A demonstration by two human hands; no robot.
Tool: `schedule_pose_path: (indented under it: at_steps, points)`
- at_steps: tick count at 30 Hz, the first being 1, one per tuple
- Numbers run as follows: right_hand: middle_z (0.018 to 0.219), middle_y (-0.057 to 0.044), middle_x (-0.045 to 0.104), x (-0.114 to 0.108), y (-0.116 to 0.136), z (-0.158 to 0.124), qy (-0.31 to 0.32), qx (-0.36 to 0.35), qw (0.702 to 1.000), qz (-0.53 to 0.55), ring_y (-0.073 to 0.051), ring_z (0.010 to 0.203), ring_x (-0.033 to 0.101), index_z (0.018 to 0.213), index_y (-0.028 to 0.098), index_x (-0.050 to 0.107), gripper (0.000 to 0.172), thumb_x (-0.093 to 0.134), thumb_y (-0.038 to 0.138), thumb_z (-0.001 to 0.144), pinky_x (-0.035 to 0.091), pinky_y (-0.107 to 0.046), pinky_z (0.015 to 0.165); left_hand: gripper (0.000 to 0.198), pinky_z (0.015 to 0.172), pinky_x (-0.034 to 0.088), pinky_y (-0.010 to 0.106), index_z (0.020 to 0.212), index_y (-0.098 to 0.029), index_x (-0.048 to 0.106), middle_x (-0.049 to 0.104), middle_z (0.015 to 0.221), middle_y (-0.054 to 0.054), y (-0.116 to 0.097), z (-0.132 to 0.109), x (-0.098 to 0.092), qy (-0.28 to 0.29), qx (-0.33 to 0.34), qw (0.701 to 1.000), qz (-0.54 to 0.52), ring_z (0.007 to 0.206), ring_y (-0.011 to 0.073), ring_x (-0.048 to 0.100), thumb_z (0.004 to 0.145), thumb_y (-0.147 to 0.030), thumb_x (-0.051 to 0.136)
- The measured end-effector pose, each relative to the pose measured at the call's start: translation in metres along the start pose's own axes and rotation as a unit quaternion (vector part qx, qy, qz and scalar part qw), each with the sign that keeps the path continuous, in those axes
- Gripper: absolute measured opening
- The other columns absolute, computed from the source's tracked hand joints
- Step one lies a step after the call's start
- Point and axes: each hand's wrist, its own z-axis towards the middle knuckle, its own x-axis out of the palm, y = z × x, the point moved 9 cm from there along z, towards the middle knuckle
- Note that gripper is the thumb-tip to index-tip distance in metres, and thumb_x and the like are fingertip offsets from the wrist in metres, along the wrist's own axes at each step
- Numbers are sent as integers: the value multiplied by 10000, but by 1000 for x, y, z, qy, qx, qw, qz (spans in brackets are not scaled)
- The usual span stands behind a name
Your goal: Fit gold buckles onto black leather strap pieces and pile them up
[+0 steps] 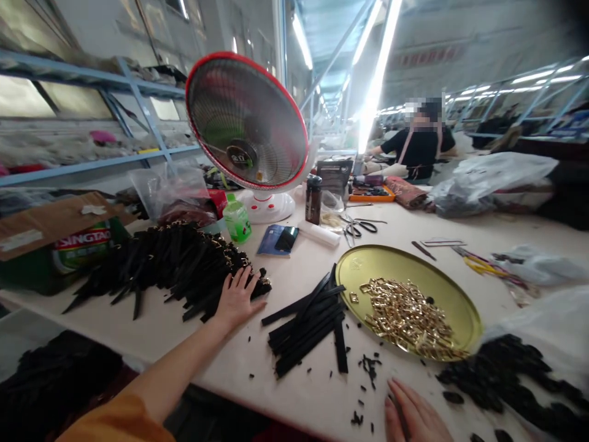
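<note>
My left hand [238, 298] lies with its fingers spread on the right end of a big heap of black straps [170, 261], several of which have gold buckles on them. At the bottom edge of the view, my right hand [416, 414] is closed, with a slim dark object between thumb and fingers; its kind is not clear. Between the two hands lies a loose stack of plain black straps [308, 325]. Beyond my right hand, a gold oval tray [426, 264] holds a pile of gold buckles [409, 316]. Small black pieces [369, 365] are scattered on the table.
A red-rimmed fan [248, 123] stands at the back, near a green bottle [237, 218], a dark bottle [313, 199], a phone [288, 238] and scissors [354, 228]. Pliers [483, 264] and black parts [515, 374] lie at right. A person [416, 144] sits farther off.
</note>
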Motion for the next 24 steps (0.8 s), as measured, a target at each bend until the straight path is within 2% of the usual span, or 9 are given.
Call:
schedule_pose_path:
  at_steps: [4, 7, 9, 11, 12, 14, 17, 21, 24]
  points:
    - [991, -131, 658, -9, 9, 8, 23, 53, 998, -6, -257, 887, 609, 990, 114, 612, 380, 415, 391, 820, 462, -397, 794, 480, 1031, 162, 452, 1245, -258, 442, 354, 1372, 87, -7, -2, 3, 3, 46, 999, -1, 1262, 279, 280, 790, -406, 474]
    - [1005, -130, 649, -11, 11, 9, 29, 77, 997, -1, -253, 908, 593, 1010, 115, 595, 371, 413, 383, 830, 444, -404, 823, 439, 1030, 176, 450, 1220, -230, 473, 405, 1337, 99, -18, 1, -6, -3, 55, 998, -22, 1248, 277, 305, 802, -362, 460]
    - [1009, -126, 646, -11, 10, 8, 29, 87, 996, 6, -252, 918, 583, 1012, 125, 592, 354, 427, 377, 826, 437, -407, 833, 453, 1035, 167, 453, 1203, -194, 490, 391, 1342, 116, -36, 5, -16, 0, 64, 996, -66, 1254, 287, 289, 794, -390, 464]
    - [1010, -123, 643, -10, 9, 9, 30, 99, 995, 12, -255, 931, 574, 1013, 133, 593, 335, 450, 364, 817, 433, -411, 839, 401, 1039, 181, 419, 1162, -208, 522, 434, 1312, 92, -65, 14, -17, 48, 83, 985, -142, 1229, 262, 334, 812, -382, 433]
    - [1012, -122, 641, -10, 9, 9, 31, 104, 994, 15, -256, 936, 570, 1014, 136, 594, 326, 461, 356, 812, 432, -413, 840, 361, 1030, 212, 384, 1134, -224, 539, 491, 1260, 72, -78, 21, -12, 88, 72, 976, -186, 1185, 234, 394, 825, -360, 411]
    - [1013, -121, 638, -11, 9, 11, 34, 115, 993, 20, -255, 941, 566, 1013, 142, 594, 305, 472, 333, 809, 435, -414, 839, 316, 913, 358, 294, 1038, -234, 590, 612, 1083, 54, -104, 40, -1, 125, 60, 966, -219, 995, 181, 546, 843, -345, 367]
    - [1028, -115, 630, -15, 10, 15, 45, 141, 989, 25, -247, 956, 560, 1017, 154, 589, 276, 465, 291, 812, 441, -414, 840, 325, 750, 427, 257, 916, -194, 624, 666, 925, 70, -129, 76, 28, 159, 14, 956, -245, 854, 176, 600, 829, -366, 363]
    - [1025, -106, 631, -23, 12, 23, 46, 166, 984, 33, -241, 964, 558, 1015, 169, 588, 254, 448, 215, 808, 442, -424, 849, 272, 627, 440, 251, 808, -149, 630, 687, 775, 76, -139, 103, 62, 214, -35, 936, -279, 721, 199, 622, 683, -366, 526]
    - [1027, -99, 627, -27, 12, 28, 44, 187, 980, 47, -238, 968, 551, 1021, 176, 585, 264, 445, 179, 797, 433, -435, 865, 218, 630, 446, 234, 740, -155, 617, 682, 732, 40, -136, 103, 58, 228, -38, 918, -322, 707, 186, 622, 663, -322, 500]
